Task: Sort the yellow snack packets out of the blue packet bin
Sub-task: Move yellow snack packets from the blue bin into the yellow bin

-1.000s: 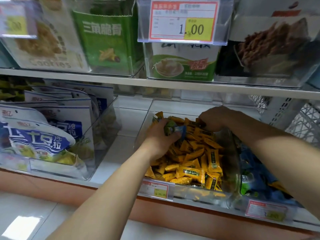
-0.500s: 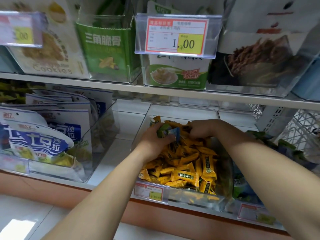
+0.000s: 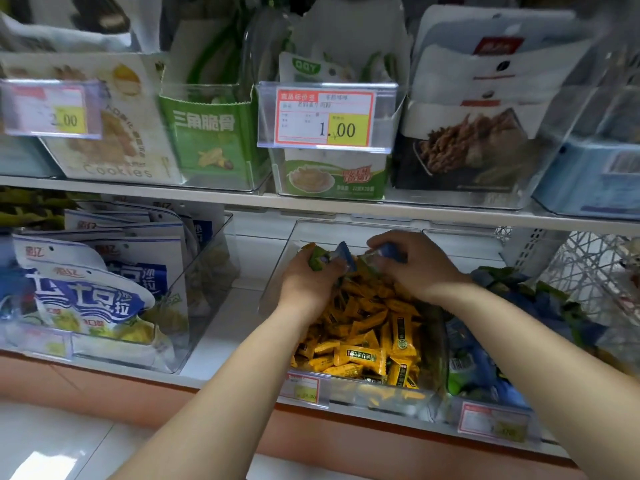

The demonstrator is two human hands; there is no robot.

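A clear bin (image 3: 277, 282) on the lower shelf is full of yellow snack packets (image 3: 360, 355). Over its back half, my left hand (image 3: 304, 282) grips a small bunch of blue and green packets (image 3: 329, 258). Close beside it, my right hand (image 3: 415, 265) pinches another blue packet (image 3: 388, 251) at its fingertips. To the right stands a second clear bin with blue and green packets (image 3: 478, 368), partly hidden behind my right forearm.
A clear bin of white-and-blue bags (image 3: 104, 289) stands at the left, with a bare strip of shelf (image 3: 221, 327) between it and the yellow bin. The upper shelf edge (image 3: 311, 202) runs just above my hands. A white wire basket (image 3: 588, 271) sits far right.
Both hands have risen a little out of the yellow pile. My right hand has come up with a blue packet, and now sits close to my left hand.
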